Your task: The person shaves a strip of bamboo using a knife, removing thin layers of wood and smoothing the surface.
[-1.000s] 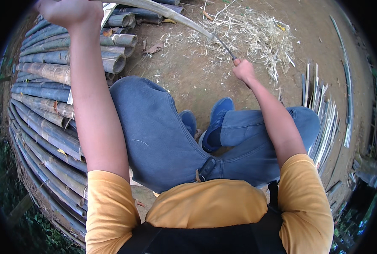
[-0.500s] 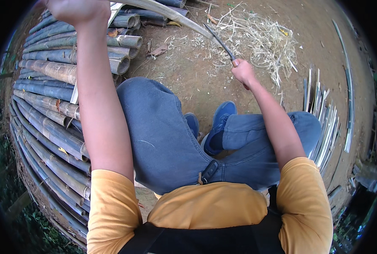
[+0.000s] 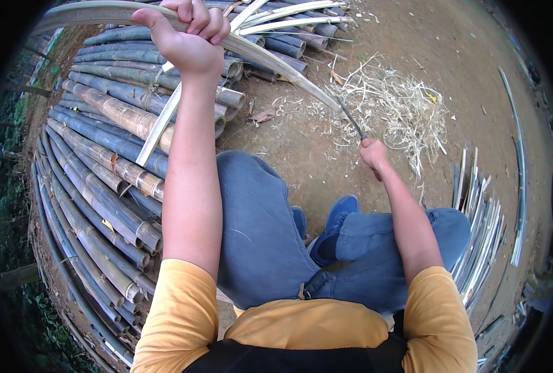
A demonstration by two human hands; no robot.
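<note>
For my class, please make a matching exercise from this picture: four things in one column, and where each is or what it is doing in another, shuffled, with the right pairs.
Column one
1. Left hand
2. Pale shavings
3. Right hand
4. Bamboo poles

Column two
A. Holding a knife
B. Stacked on the person's left
C. Gripping a long pale strip
D. Heaped loosely on the ground

Pairs: 1-C, 2-D, 3-A, 4-B

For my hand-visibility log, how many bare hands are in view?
2. The left hand, at upper left, grips a long bamboo strip; the right hand, right of centre, holds a thin-bladed knife by the strip's lower end. No other hand shows.
</note>
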